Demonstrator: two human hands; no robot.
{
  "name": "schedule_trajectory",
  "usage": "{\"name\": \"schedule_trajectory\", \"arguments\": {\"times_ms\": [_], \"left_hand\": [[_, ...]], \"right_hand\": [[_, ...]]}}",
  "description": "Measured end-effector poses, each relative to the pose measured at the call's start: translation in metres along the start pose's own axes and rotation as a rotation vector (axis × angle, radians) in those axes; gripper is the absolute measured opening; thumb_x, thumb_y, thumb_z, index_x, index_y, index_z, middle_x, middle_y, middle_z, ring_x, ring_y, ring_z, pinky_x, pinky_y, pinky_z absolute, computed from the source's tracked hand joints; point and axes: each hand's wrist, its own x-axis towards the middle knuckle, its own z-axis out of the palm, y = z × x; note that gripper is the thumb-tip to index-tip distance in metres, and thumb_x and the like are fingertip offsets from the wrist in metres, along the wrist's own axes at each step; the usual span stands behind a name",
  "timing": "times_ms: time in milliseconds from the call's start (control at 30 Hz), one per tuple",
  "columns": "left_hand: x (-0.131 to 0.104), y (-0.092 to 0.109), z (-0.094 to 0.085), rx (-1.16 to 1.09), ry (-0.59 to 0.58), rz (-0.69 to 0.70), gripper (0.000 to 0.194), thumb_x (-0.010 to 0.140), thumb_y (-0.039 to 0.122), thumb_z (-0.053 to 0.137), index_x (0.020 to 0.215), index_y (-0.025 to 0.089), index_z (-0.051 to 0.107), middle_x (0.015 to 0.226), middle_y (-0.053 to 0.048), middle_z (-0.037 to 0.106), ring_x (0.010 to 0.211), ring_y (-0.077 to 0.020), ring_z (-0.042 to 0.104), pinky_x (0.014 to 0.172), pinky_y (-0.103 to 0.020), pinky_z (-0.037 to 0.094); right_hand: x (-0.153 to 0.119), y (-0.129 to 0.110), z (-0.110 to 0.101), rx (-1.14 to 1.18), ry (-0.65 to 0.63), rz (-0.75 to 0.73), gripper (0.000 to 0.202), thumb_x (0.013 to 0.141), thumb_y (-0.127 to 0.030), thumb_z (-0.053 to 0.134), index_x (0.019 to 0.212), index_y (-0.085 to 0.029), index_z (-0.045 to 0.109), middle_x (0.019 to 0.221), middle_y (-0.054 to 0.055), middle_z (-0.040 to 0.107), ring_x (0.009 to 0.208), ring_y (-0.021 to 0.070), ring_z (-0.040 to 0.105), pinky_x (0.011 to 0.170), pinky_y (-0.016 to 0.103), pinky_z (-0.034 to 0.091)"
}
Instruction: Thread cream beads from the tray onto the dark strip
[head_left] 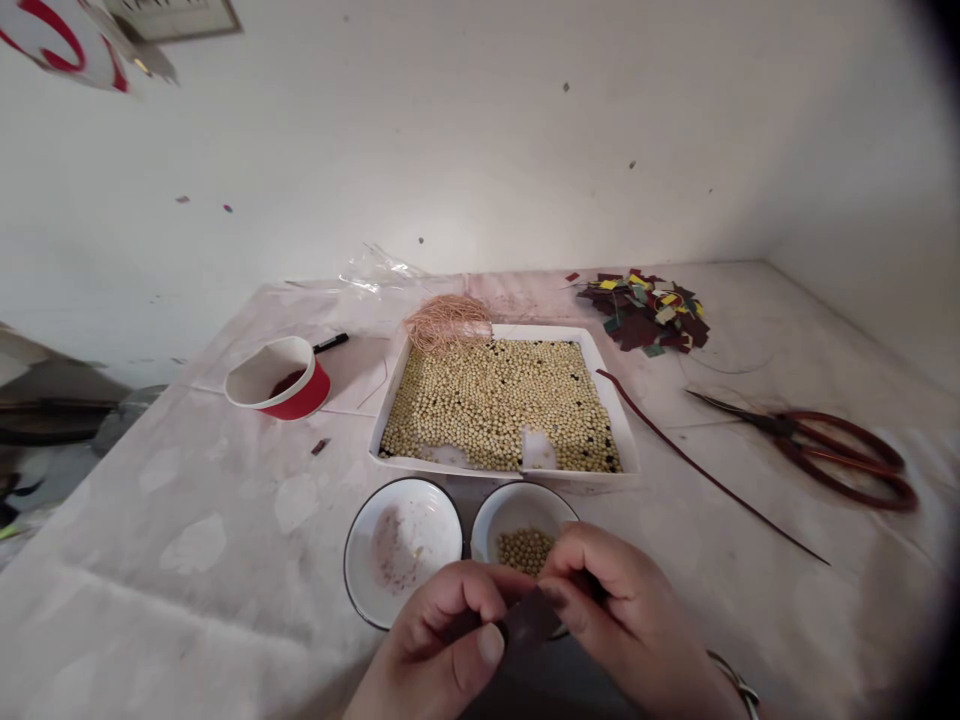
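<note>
My left hand [442, 640] pinches a small dark piece [531, 622] between thumb and fingers, low in the head view. Close on its right, my right hand [619, 610] has thumb and fingertips pressed on the top right edge of that same piece. Both hands are over the near rims of two white dark-rimmed bowls. The left bowl [360, 560] has reddish residue and crumbs inside; the right bowl [487, 510] holds small tan beads [523, 550], partly covered by my hands. Behind the bowls, a white tray [626, 455] is filled with pale round beads [495, 400] and some black ones.
A red-and-white cup [304, 395] and black marker [330, 343] stand left. Coiled copper-coloured wire [448, 322] touches the tray's back. Scrap pieces [645, 312] are heaped back right. A dark red strip [697, 460] and large scissors [817, 445] lie right.
</note>
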Motion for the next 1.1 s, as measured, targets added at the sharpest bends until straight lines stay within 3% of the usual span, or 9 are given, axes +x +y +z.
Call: {"name": "schedule_trajectory", "arguments": {"times_ms": [167,333,600,833,1100], "left_hand": [[-0.0005,-0.0004,0.0007,-0.051,0.045,0.013,0.007,0.084,0.027,0.061,0.084,0.025,0.067,0.11,-0.003,0.065,0.097,-0.0179,0.056,0.09,-0.034,0.037],[0.0009,0.0006,0.003,-0.053,0.035,0.027,0.006,0.083,0.027,0.062,0.084,0.025,0.068,0.112,-0.003,0.066,0.098,-0.0186,0.056,0.089,-0.033,0.037],[-0.0012,0.0004,0.0038,-0.057,0.011,0.017,0.008,0.083,0.029,0.062,0.087,0.025,0.068,0.11,-0.003,0.067,0.1,-0.0174,0.056,0.09,-0.032,0.036],[-0.0012,0.0023,0.0022,-0.042,0.019,0.056,0.008,0.084,0.029,0.061,0.087,0.026,0.068,0.117,-0.003,0.065,0.104,-0.0195,0.055,0.089,-0.033,0.036],[-0.0016,0.0013,0.0021,-0.026,-0.005,0.068,0.008,0.085,0.029,0.06,0.087,0.027,0.067,0.121,-0.003,0.064,0.115,-0.0231,0.051,0.095,-0.037,0.032]], "right_hand": [[0.0022,-0.0014,0.0015,-0.029,-0.005,0.054,0.008,0.082,-0.027,0.056,0.078,-0.021,0.06,0.062,-0.003,0.055,0.052,0.0105,0.05,0.047,0.02,0.039],[0.0026,-0.001,0.0,-0.01,0.011,0.032,0.015,0.086,-0.028,0.051,0.077,-0.021,0.061,0.065,-0.001,0.06,0.057,0.0121,0.056,0.052,0.021,0.044],[0.0002,-0.0019,-0.0019,0.028,0.004,0.003,0.021,0.088,-0.026,0.046,0.07,-0.02,0.056,0.062,-0.002,0.058,0.056,0.0109,0.053,0.052,0.02,0.042],[-0.0004,-0.0028,0.0013,0.047,0.009,0.059,0.01,0.081,-0.023,0.054,0.086,-0.021,0.062,0.065,-0.002,0.059,0.054,0.0112,0.054,0.049,0.021,0.043],[0.004,-0.0065,-0.0019,0.031,0.05,0.019,0.014,0.083,-0.02,0.049,0.079,-0.02,0.063,0.067,0.0,0.065,0.061,0.0127,0.061,0.055,0.022,0.048]]}}
